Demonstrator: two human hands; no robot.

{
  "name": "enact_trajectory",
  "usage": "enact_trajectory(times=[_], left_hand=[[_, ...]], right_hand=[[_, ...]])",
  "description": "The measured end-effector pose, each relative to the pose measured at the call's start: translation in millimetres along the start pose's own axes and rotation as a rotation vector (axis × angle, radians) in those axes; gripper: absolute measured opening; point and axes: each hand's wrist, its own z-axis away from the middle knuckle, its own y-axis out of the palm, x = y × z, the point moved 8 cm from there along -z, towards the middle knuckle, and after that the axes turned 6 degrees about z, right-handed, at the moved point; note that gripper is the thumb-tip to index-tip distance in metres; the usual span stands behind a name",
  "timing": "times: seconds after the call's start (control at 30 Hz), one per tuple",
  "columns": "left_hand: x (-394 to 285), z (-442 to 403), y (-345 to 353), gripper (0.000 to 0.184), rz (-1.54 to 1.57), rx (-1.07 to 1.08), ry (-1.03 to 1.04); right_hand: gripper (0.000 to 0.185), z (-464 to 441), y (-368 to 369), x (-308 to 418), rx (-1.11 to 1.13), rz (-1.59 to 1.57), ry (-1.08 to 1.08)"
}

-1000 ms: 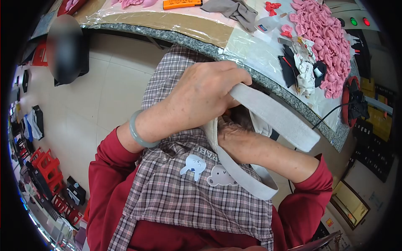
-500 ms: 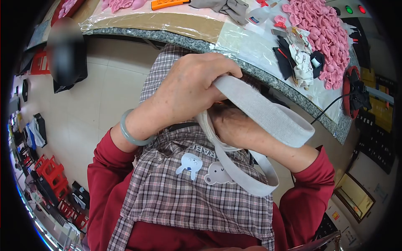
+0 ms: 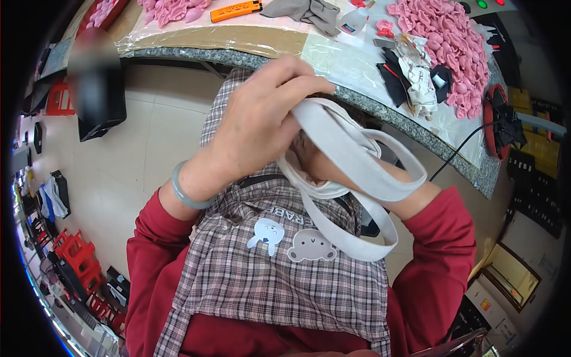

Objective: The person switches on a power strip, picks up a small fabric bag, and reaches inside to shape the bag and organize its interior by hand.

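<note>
A white cloth bag [image 3: 333, 190] with two long loop straps [image 3: 357, 157] lies open over my lap. My left hand [image 3: 262, 116], with a pale green bangle at its wrist, pinches the bag's rim near the base of the upper strap. Its index finger is raised above the cloth. My right hand [image 3: 308, 156] reaches inside the bag's mouth. The cloth and my left hand hide its fingers, so what it touches cannot be seen. One strap hangs across my right forearm, the other over the plaid apron [image 3: 250, 273].
Ahead is a stone-edged table [image 3: 238, 58] bearing a pile of pink pieces [image 3: 446, 47], an orange cutter-like tool [image 3: 236, 11], a grey cloth [image 3: 306, 13], a small bottle [image 3: 354, 20] and white and black gloves [image 3: 421, 83]. A black cable [image 3: 461, 147] hangs at right. Red stools [image 3: 77, 256] stand left.
The bag's mouth shows wider, and its straps have swung left and lower. My left hand has moved slightly left, its fingers lifting. My right forearm is further left and deeper in the bag.
</note>
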Motion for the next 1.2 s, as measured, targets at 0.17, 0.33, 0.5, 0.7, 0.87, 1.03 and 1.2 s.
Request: enact_trajectory(times=[0.17,0.33,0.5,0.7,0.87,1.03,1.2], left_hand=[[-49,43,-9,0.042,0.099,0.166,0.222],[-48,65,30,0.045,0.034,0.59,-0.025],[-46,76,39,0.029,0.1,0.716,-0.008],[-41,73,36,0.017,0.198,0.651,-0.027],[-37,73,32,0.018,0.19,0.653,-0.027],[-30,74,21,0.022,0.187,0.6,-0.044],[-28,71,16,0.023,0.164,0.561,-0.054]], right_hand=[[0.028,-10,18,-16,0.292,-0.327,0.136],[0.026,3,41,-48,0.084,-0.16,0.193],[0.025,7,53,-61,0.185,-0.348,0.242],[0.025,-7,68,-79,0.422,-0.523,0.367],[0.025,-7,82,-87,0.548,-0.595,0.479],[0.024,-20,64,-59,0.49,-0.044,-0.017],[0.021,-25,0,-15,0.139,0.154,0.138]])
